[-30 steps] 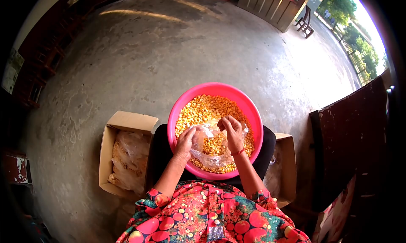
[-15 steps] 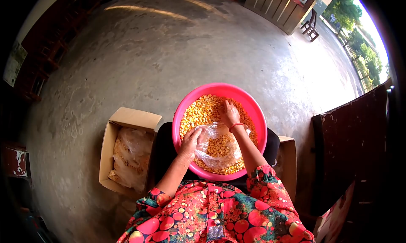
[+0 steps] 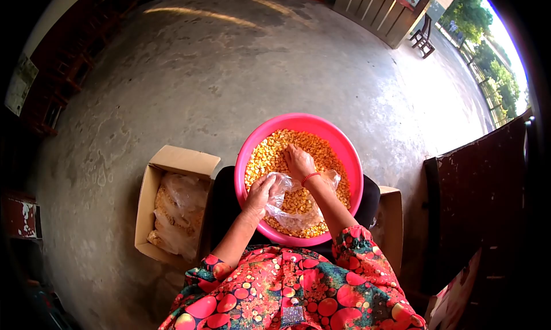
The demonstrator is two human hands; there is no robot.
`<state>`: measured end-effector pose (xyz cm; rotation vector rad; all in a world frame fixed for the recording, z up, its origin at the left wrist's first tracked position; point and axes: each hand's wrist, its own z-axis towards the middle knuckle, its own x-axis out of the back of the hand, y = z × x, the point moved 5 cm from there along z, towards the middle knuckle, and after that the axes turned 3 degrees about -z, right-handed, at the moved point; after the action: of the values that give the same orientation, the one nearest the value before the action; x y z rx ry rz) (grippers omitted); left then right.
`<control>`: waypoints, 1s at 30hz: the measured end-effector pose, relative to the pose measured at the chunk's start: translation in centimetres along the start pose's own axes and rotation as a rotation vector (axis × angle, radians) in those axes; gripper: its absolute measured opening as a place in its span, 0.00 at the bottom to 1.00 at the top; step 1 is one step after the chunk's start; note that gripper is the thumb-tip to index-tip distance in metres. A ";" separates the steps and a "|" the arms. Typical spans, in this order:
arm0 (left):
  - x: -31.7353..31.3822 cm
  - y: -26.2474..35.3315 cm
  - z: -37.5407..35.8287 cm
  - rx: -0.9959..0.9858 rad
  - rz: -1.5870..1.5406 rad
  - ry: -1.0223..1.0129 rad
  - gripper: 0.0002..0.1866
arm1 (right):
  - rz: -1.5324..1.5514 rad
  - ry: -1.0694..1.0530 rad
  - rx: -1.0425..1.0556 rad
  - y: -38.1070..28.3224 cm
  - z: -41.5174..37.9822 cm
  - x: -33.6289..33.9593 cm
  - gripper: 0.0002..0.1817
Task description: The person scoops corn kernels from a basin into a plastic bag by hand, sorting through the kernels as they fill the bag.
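A pink basin [image 3: 357,175] rests on the lap, holding a wide layer of yellow-orange corn kernels [image 3: 264,153]. My left hand [image 3: 259,195], at the basin's left side, is closed on the edge of a clear plastic bag [image 3: 295,220]. The bag lies spread over the kernels with its mouth partly open, and kernels show within its outline. Farther in, my right hand [image 3: 299,162] has its fingers bent down and pressed together at the surface of the corn, beyond the bag. Whatever those fingers hold is hidden. A red bracelet [image 3: 310,177] circles the right wrist.
On the left stands an open cardboard box [image 3: 143,215] with filled clear plastic bags [image 3: 179,215] inside. Another cardboard box [image 3: 392,226] is partly hidden beside the right leg. Dark wooden furniture [image 3: 476,204] stands at the right, and a chair [image 3: 423,38] near the doorway.
My right hand has shifted left across the corn, toward the basin's middle. My left hand stays at nearly the same spot with the bag, whose folds have shifted slightly.
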<state>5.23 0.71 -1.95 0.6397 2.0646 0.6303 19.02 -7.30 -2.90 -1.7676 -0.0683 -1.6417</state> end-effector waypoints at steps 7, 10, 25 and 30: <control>0.4 -0.2 0.1 0.002 0.018 -0.017 0.09 | 0.139 0.076 0.002 2.1 0.3 -0.3 0.09; 0.3 0.0 -0.2 0.003 0.040 -0.002 0.10 | 0.658 0.129 -0.255 4.7 0.9 -0.7 0.09; 0.3 0.1 0.0 -0.041 0.053 0.062 0.10 | 1.843 -0.079 -0.260 0.8 -6.5 5.4 0.14; 0.3 -0.2 0.5 -0.040 0.056 -0.063 0.10 | 1.551 -0.045 -0.342 -1.2 -10.5 3.5 0.12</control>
<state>5.45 0.87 -2.49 0.6877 1.9767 0.6729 10.18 -13.38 0.12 -1.3181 1.2783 -0.4374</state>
